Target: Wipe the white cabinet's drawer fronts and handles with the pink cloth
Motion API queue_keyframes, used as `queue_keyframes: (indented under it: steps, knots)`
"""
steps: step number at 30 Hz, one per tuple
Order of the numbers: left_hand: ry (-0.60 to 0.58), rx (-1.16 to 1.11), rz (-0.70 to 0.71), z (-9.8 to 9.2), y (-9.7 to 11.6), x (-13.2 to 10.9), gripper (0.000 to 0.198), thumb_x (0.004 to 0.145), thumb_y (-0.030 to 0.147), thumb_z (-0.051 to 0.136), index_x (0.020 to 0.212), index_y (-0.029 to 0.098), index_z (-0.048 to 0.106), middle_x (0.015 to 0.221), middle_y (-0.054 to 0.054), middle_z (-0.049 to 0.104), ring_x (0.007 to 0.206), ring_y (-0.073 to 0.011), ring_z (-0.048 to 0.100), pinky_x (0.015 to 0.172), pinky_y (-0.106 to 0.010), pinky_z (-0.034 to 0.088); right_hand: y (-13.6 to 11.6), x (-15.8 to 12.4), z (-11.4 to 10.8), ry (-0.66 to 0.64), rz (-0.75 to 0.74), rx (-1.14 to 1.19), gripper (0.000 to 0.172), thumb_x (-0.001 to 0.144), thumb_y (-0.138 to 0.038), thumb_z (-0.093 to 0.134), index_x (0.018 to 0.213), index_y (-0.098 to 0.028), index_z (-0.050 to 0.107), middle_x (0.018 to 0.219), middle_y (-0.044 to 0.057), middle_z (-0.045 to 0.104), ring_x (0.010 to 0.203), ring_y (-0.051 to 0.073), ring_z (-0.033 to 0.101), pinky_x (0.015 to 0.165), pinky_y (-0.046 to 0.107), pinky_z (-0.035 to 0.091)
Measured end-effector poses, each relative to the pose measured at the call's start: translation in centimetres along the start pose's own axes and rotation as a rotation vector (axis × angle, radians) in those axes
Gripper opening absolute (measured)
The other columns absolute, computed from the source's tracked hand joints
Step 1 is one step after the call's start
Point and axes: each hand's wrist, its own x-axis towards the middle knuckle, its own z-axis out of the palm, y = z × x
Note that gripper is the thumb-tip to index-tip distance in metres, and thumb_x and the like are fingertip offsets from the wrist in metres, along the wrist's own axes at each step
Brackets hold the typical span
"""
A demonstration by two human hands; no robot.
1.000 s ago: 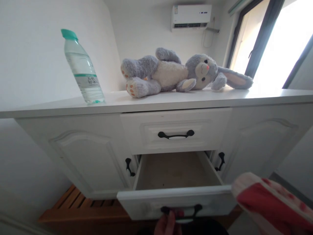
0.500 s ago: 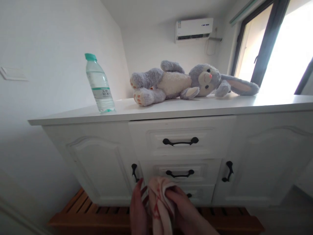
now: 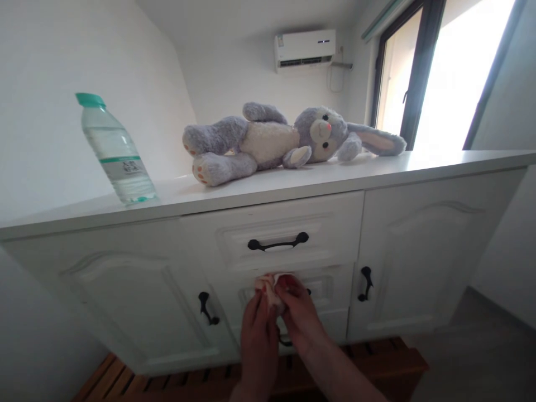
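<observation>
Both hands have risen since a half-second ago, left hand and right hand now pinching the cloth between closed fingers against the middle drawer, so wiping looks underway; next calls for rubbing across its front.

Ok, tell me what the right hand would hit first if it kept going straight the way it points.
The right hand, gripping a pink cloth together with the left hand, points at the middle drawer. It would probably meet that drawer front first, though depth is unclear.
</observation>
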Motion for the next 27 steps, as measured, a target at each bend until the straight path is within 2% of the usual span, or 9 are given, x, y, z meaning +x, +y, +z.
queue_keyframes:
  steps: [3,5,7,9,13,17,20,25,27]
  knots:
    - [-0.212,-0.123,0.161,4.7,5.6,0.2,0.044,0.096,0.027,0.039,0.131,0.013,0.062,0.136,-0.022,0.063,0.129,-0.0302,0.058,0.11,-0.051,0.049,-5.2,0.1,-5.7,0.307,-0.213,-0.101,0.039,0.056,-0.037,0.088,0.083,-0.019,0.066,0.092,0.002,0.071,0.084,0.016,0.067,0.074,0.027,0.054]
    - [-0.353,-0.224,0.204,7.3,9.2,0.5,0.046,0.097,0.025,0.036,0.137,0.015,0.056,0.138,-0.021,0.062,0.131,-0.0281,0.057,0.113,-0.05,0.047,-7.9,0.3,-8.6,0.443,-0.353,-0.237,0.04,0.06,-0.04,0.086,0.088,-0.02,0.065,0.099,0.004,0.072,0.09,0.018,0.067,0.078,0.028,0.054]
    - [-0.426,-0.286,0.181,9.3,11.2,0.3,0.048,0.097,0.024,0.035,0.14,0.012,0.053,0.142,-0.023,0.059,0.134,-0.0284,0.054,0.116,-0.05,0.043,-9.6,0.5,-10.9,0.477,-0.403,-0.411,0.043,0.064,-0.044,0.082,0.094,-0.019,0.066,0.098,0.006,0.073,0.088,0.02,0.068,0.077,0.03,0.054]
    - [-0.472,-0.323,0.119,10.9,11.2,-0.9,0.049,0.096,0.022,0.035,0.141,0.011,0.052,0.145,-0.023,0.056,0.137,-0.0288,0.051,0.118,-0.05,0.04,-9.8,0.4,-12.9,0.456,-0.402,-0.588,0.043,0.066,-0.048,0.079,0.094,-0.018,0.066,0.09,0.007,0.074,0.083,0.022,0.068,0.074,0.033,0.054]
    - [-0.579,-0.412,-0.016,13.1,7.5,-5.0,0.048,0.094,0.02,0.038,0.138,0.016,0.056,0.144,-0.02,0.058,0.137,-0.0269,0.051,0.12,-0.049,0.037,-6.9,-0.2,-16.5,0.422,-0.362,-0.858,0.036,0.071,-0.05,0.071,0.088,-0.018,0.068,0.087,0.008,0.075,0.083,0.026,0.069,0.077,0.036,0.053]
    - [-0.574,-0.469,-0.127,12.6,3.1,-7.5,0.044,0.095,0.026,0.038,0.132,0.019,0.062,0.135,-0.018,0.066,0.128,-0.0273,0.059,0.115,-0.048,0.042,-2.4,-0.6,-17.3,0.39,-0.305,-0.981,0.034,0.075,-0.048,0.067,0.093,-0.019,0.069,0.094,0.009,0.075,0.088,0.027,0.07,0.084,0.038,0.051]
    - [-0.478,-0.444,-0.212,9.9,-0.9,-7.7,0.042,0.094,0.029,0.042,0.128,0.019,0.065,0.133,-0.018,0.068,0.126,-0.0286,0.061,0.113,-0.049,0.043,1.9,-0.6,-14.5,0.319,-0.265,-0.941,0.032,0.076,-0.045,0.066,0.094,-0.019,0.069,0.095,0.01,0.075,0.09,0.028,0.07,0.085,0.039,0.051]
    - [-0.279,-0.336,-0.356,3.2,-8.8,-7.2,0.043,0.089,0.036,0.05,0.123,0.015,0.067,0.13,-0.021,0.069,0.125,-0.0323,0.062,0.112,-0.05,0.044,10.2,-0.5,-6.7,0.189,-0.203,-0.801,0.021,0.072,-0.036,0.069,0.087,-0.021,0.07,0.09,0.009,0.075,0.085,0.028,0.069,0.083,0.039,0.051]
    - [-0.214,-0.271,-0.378,0.5,-11.1,-6.6,0.043,0.088,0.037,0.05,0.117,0.012,0.069,0.123,-0.022,0.072,0.117,-0.0335,0.066,0.107,-0.051,0.048,12.7,-0.5,-3.8,0.16,-0.184,-0.777,0.019,0.067,-0.03,0.072,0.084,-0.021,0.07,0.088,0.008,0.074,0.085,0.029,0.068,0.084,0.04,0.05]
